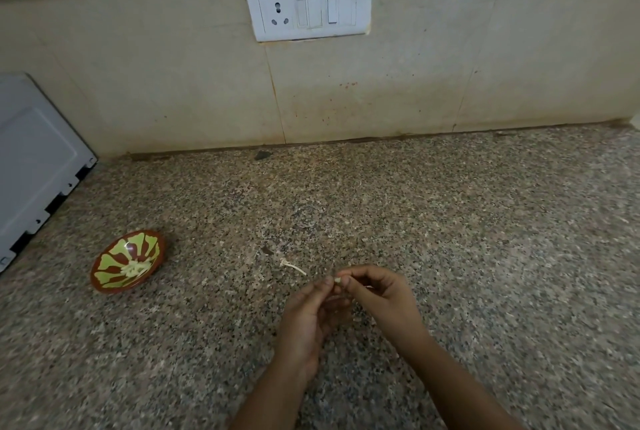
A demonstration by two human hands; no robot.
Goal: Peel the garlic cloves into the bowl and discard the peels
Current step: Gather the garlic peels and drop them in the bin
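Both hands meet low over the granite counter (450, 221). Left hand (306, 315) pinches a small garlic clove (336, 280) between thumb and forefinger, and right hand (377, 294), fingers curled, pinches it from the other side. Well to their left, a brown-and-green bowl (114, 258) holds pale peeled cloves (136, 268). Between bowl and hands, 1 thin peel scrap (292, 267) lies on the stone.

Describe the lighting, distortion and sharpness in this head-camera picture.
Head view: dim, even light, no hard shadows; the wide lens bows the counter's back edge and tilts the switch plate; a small glint on the bowl; its surface smears toward the lower corners; the garlic clove pinched by the left hand and right hand looks soft.
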